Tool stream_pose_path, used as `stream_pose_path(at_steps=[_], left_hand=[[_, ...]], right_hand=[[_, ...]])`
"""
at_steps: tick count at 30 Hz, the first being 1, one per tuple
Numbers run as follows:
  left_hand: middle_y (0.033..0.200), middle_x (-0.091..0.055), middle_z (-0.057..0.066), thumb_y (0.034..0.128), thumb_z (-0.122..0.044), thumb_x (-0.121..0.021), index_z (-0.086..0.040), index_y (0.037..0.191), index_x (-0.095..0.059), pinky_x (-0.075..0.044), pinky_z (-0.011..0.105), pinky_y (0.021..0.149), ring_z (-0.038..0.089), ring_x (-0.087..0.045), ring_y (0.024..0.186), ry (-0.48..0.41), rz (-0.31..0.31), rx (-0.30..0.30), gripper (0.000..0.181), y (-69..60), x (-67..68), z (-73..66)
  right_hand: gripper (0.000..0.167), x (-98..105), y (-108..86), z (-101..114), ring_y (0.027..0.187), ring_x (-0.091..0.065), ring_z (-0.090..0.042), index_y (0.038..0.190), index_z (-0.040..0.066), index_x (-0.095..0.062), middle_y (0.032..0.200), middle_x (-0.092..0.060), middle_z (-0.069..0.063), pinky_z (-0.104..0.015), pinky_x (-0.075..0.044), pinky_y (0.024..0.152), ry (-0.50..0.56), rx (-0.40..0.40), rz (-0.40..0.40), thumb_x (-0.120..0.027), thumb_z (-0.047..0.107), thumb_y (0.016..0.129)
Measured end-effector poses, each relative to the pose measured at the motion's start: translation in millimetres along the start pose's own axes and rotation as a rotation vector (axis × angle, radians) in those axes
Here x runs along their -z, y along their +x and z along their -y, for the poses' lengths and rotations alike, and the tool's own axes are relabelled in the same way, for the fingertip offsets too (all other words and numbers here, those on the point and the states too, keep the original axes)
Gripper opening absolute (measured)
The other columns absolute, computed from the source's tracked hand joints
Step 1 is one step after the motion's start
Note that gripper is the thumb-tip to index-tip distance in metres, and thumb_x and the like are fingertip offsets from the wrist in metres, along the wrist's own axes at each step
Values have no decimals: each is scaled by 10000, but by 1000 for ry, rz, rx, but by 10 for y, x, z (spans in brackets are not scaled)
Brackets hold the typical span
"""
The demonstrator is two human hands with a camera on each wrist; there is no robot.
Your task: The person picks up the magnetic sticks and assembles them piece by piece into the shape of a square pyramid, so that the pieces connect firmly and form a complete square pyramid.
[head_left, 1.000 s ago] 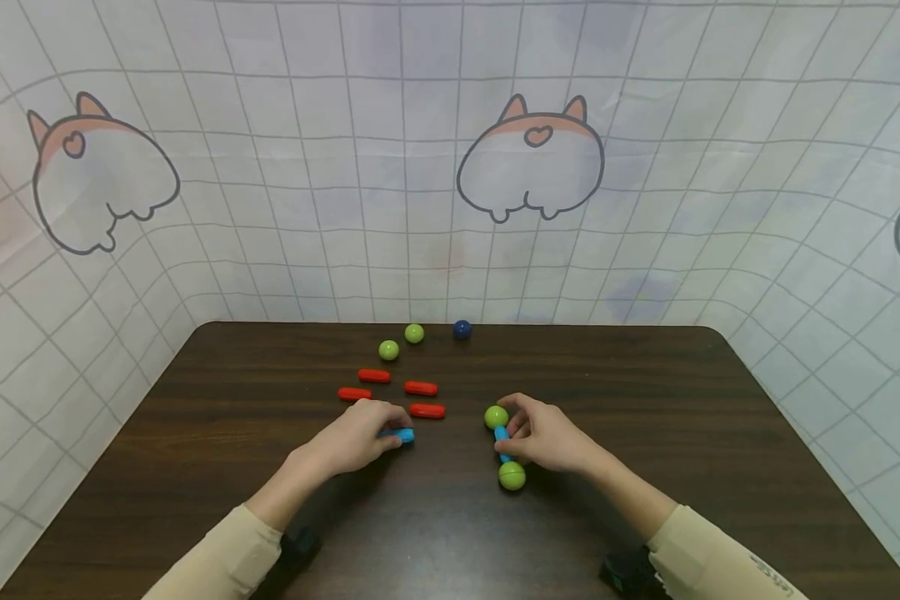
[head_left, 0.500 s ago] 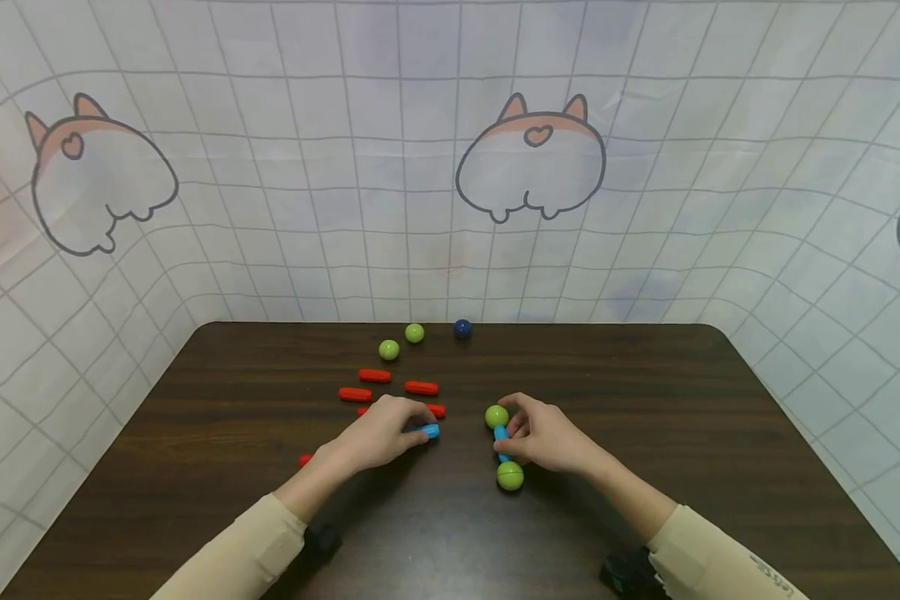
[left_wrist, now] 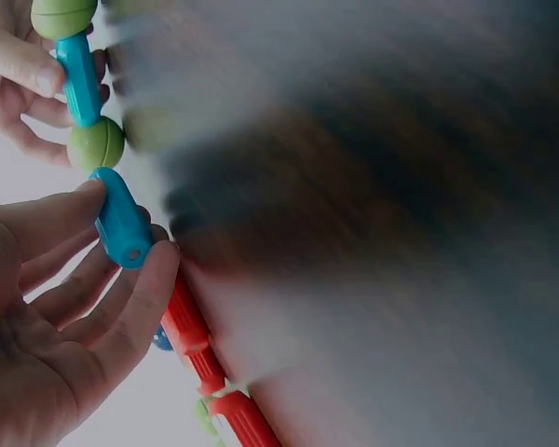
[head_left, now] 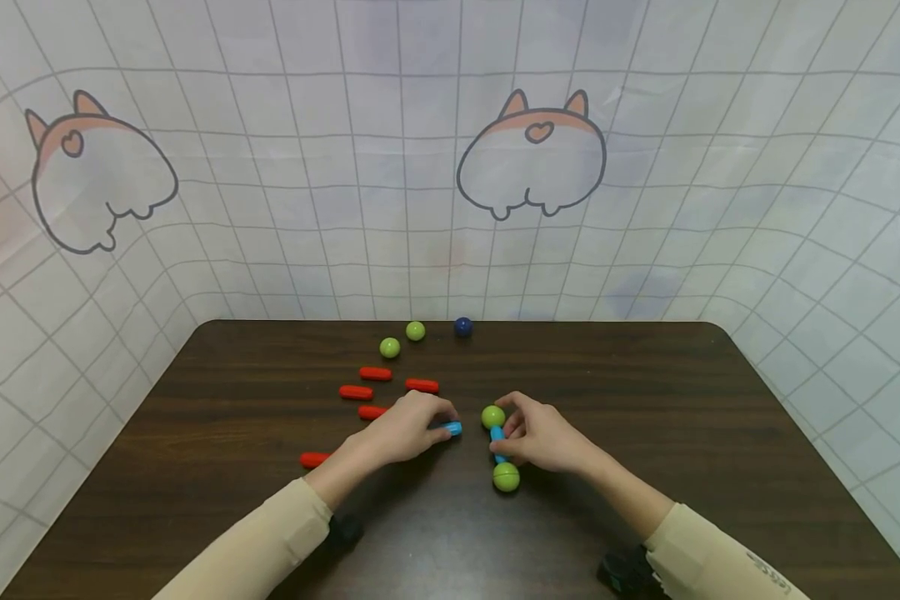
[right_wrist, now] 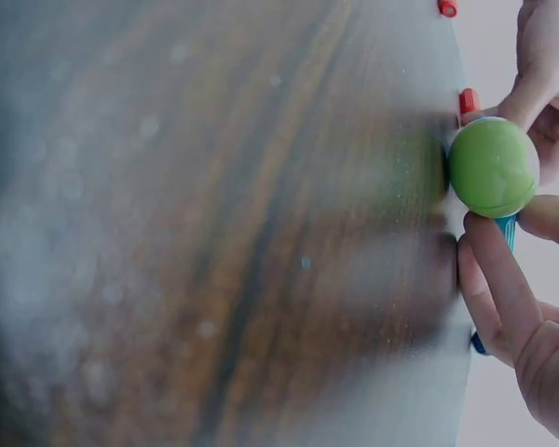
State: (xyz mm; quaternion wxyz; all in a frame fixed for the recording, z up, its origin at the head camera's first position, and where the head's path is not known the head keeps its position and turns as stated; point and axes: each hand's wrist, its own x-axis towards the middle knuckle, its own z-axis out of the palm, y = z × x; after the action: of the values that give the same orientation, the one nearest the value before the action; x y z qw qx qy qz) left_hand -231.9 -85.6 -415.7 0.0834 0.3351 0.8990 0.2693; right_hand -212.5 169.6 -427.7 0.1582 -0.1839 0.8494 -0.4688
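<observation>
My left hand (head_left: 412,427) pinches a short blue rod (head_left: 453,428) between thumb and fingertips; the left wrist view shows a hole in the near end of that rod (left_wrist: 123,222). Just to its right, my right hand (head_left: 542,435) pinches a second blue rod (head_left: 498,444). This one has a green ball at each end: a far green ball (head_left: 493,417) and a near green ball (head_left: 506,477). In the right wrist view the near green ball (right_wrist: 493,168) hides most of the rod. A small gap separates the loose rod from the assembled piece.
Several red rods lie left of the hands on the dark wooden table (head_left: 645,375), including a red rod (head_left: 376,374) and another red rod (head_left: 314,460). Two loose green balls (head_left: 390,347) and a dark blue ball (head_left: 462,327) sit near the back edge, before a grid-patterned curtain (head_left: 330,167).
My left hand has moved right with the blue rod, closer to the right hand, uncovering red rods behind it. The right hand's piece has shifted very slightly left.
</observation>
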Motion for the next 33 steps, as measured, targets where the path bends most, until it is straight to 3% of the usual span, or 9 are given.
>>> stream_pose_path(at_steps=[18, 33], left_hand=[[1045, -727, 41, 982, -81, -710, -46, 1084, -736, -560, 358, 867, 171, -672, 980, 35, 23, -20, 112, 223, -41, -90], [1081, -713, 65, 983, -76, -706, -41, 1112, -728, -555, 380, 891, 196, -666, 1009, 53, 41, 1, 135, 237, -16, -126]], right_hand=[[569, -56, 17, 20, 789, -701, -206, 1367, -57, -473, 966, -636, -107, -355, -607, 660, 50, 17, 37, -782, 106, 918], [555, -56, 15, 37, 807, -715, -209, 1370, -42, -470, 1035, -615, -151, -358, -608, 672, 59, 1, 42, -771, 101, 927]])
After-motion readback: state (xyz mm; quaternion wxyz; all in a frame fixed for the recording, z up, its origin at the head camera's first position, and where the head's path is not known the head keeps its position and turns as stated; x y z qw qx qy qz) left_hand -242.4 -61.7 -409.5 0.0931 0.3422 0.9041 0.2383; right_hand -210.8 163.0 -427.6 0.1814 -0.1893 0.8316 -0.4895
